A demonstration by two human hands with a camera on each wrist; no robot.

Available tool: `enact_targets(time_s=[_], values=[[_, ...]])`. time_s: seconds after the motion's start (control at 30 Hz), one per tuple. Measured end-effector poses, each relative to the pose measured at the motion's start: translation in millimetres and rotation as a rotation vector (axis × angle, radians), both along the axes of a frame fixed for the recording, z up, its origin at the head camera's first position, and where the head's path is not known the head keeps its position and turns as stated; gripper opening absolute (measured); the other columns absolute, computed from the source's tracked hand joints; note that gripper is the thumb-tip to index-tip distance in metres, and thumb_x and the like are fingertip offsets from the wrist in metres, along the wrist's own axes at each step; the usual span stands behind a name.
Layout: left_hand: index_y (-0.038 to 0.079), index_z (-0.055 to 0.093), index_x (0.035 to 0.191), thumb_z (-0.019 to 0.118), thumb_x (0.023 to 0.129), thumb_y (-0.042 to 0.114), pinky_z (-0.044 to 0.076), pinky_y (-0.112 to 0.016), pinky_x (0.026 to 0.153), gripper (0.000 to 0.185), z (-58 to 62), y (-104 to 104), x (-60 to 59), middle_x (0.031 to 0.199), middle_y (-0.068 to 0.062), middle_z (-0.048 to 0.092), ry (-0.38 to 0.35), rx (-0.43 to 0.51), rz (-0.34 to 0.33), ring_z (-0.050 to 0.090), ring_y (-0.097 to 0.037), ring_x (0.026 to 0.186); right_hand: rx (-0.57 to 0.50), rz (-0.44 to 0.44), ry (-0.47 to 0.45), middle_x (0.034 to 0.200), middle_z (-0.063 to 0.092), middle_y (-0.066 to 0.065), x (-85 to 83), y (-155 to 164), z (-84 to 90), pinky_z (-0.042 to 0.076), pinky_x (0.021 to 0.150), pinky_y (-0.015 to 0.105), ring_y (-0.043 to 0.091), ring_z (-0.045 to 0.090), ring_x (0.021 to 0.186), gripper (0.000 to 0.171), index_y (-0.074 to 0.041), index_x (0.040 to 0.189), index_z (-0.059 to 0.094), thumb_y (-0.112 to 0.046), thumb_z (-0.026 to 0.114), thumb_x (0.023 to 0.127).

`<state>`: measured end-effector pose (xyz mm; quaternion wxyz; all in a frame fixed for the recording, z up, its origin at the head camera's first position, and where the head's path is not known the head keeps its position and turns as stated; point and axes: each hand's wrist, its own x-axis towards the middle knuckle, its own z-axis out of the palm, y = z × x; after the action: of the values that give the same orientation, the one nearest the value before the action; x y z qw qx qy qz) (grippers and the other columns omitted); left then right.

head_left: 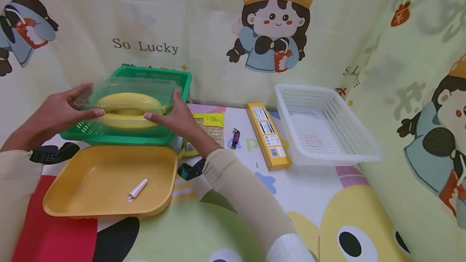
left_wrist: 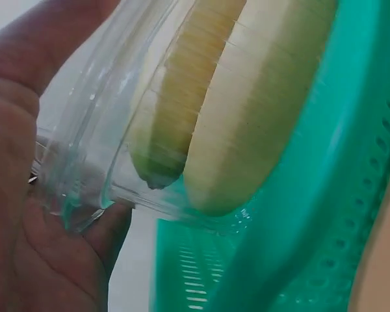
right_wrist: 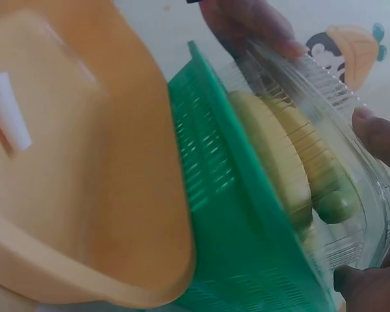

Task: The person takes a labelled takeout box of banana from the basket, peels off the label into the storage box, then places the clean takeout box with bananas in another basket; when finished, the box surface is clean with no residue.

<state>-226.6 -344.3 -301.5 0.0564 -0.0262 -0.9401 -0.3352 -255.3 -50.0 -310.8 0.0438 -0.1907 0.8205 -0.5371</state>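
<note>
Yellow tray (head_left: 109,181) lies nearest. Both hands, left (head_left: 58,110) and right (head_left: 178,118), have a grip on a clear box (head_left: 131,100) holding two yellow bananas (head_left: 127,102). Box runs left to right, over the green basket (head_left: 153,136).

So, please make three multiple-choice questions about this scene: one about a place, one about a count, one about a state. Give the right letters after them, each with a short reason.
1. Where is the clear box with the bananas?
A. inside the white basket
B. held over the green basket
C. lying on the yellow tray

2. How many baskets are on the table?
A. one
B. two
C. four

3. How is the clear box held?
A. by both hands, one at each end
B. by the right hand only
C. by no hand

Answers:
1 B: the box is in the air just above the green basket, not on the yellow tray.
2 B: there is the green one and a white basket.
3 A: the left hand grips one end and the right hand the other.
</note>
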Motion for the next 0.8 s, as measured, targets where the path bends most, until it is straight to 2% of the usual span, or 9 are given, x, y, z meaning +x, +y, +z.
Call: enact_targets(time_s=[0.13,0.33,0.47,0.57,0.67,0.8], values=[[0.023,-0.007,0.155,0.07,0.087,0.046,0.042,-0.061,0.079,0.106,-4.7,-1.4,-1.7,0.153,-0.036,0.012,-0.031,0.004,-0.007,0.03,-0.063,0.121,0.016,0.005,-0.007,0.161,0.005,-0.006,-1.3,-1.6,-6.2,0.025,0.113,0.035,0.011,0.011,0.145,0.108,-0.014,0.157,0.004,-0.044,0.076,0.083],[0.022,-0.012,0.154,0.07,0.086,0.048,0.042,-0.059,0.084,0.11,-6.5,-0.8,-6.0,0.149,-0.038,0.017,-0.086,0.008,-0.04,0.04,-0.057,0.112,0.076,0.004,-0.001,0.162,0.006,-0.004,-1.1,-0.9,-6.6,0.026,0.113,0.033,0.011,0.011,0.145,0.106,-0.013,0.157,0.005,-0.043,0.075,0.084],[0.022,-0.012,0.154,0.07,0.087,0.046,0.041,-0.06,0.085,0.109,-5.4,-1.0,-7.3,0.15,-0.038,0.015,-0.091,-0.005,-0.062,0.036,-0.058,0.114,0.149,-0.02,0.031,0.162,0.01,-0.001,-2.5,-0.4,-3.9,0.026,0.112,0.031,0.011,0.014,0.145,0.106,-0.01,0.157,0.009,-0.043,0.076,0.083],[0.02,-0.013,0.154,0.07,0.087,0.045,0.039,-0.062,0.086,0.109,-6.8,-2.2,-7.5,0.151,-0.038,0.01,-0.101,-0.026,-0.076,0.031,-0.06,0.118,0.213,-0.055,0.044,0.16,0.019,0.0,-2.6,-2.0,-4.6,0.031,0.11,0.03,0.014,0.024,0.143,0.106,-0.009,0.156,0.015,-0.044,0.079,0.08],[0.015,-0.013,0.153,0.07,0.088,0.045,0.039,-0.064,0.087,0.11,-10.4,-4.3,-7.3,0.149,-0.041,0.011,-0.125,-0.056,-0.09,0.031,-0.06,0.117,0.298,-0.082,0.056,0.158,0.025,0.0,-1.2,-5.0,-7.3,0.036,0.107,0.03,0.015,0.032,0.139,0.106,-0.009,0.156,0.02,-0.048,0.08,0.077],[0.009,-0.013,0.153,0.07,0.088,0.044,0.041,-0.063,0.087,0.111,-13.4,-7.1,-8.1,0.147,-0.043,0.013,-0.155,-0.077,-0.107,0.033,-0.059,0.116,0.383,-0.08,0.096,0.159,0.025,0.0,-0.4,-8.1,-9.4,0.036,0.106,0.028,0.015,0.032,0.14,0.105,-0.008,0.155,0.022,-0.051,0.078,0.078]])
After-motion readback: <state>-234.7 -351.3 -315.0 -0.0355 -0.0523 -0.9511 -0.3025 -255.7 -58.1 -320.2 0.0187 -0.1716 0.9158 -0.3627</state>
